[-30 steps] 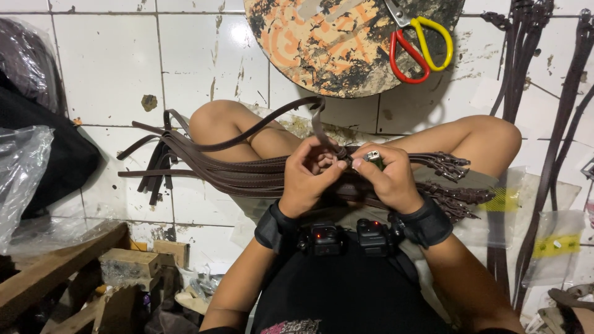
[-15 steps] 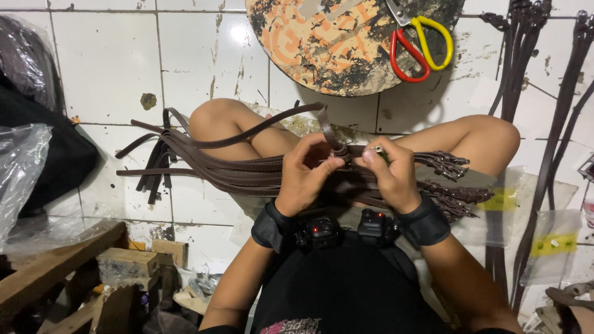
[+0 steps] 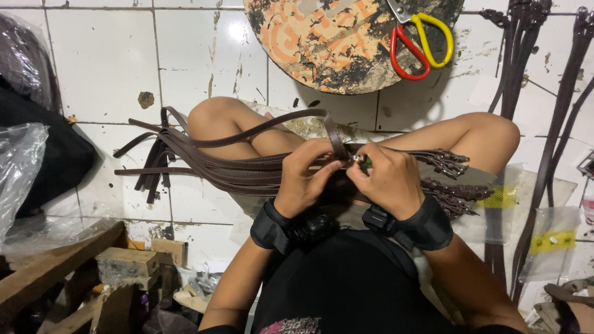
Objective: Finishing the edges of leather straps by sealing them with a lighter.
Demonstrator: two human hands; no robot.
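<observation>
Here, your left hand (image 3: 309,179) curls its fingers around a dark brown strap (image 3: 331,133) over your lap, while your right hand (image 3: 390,182) pinches a small metal-tipped tool (image 3: 362,160) against it, fingertips nearly meeting. The strap bundle (image 3: 204,164) fans out toward nine o'clock across the tiled floor (image 3: 117,68). At twelve o'clock a round board (image 3: 334,43) with scissors (image 3: 421,40) crowds your knees; open tiles lie at ten o'clock.
</observation>
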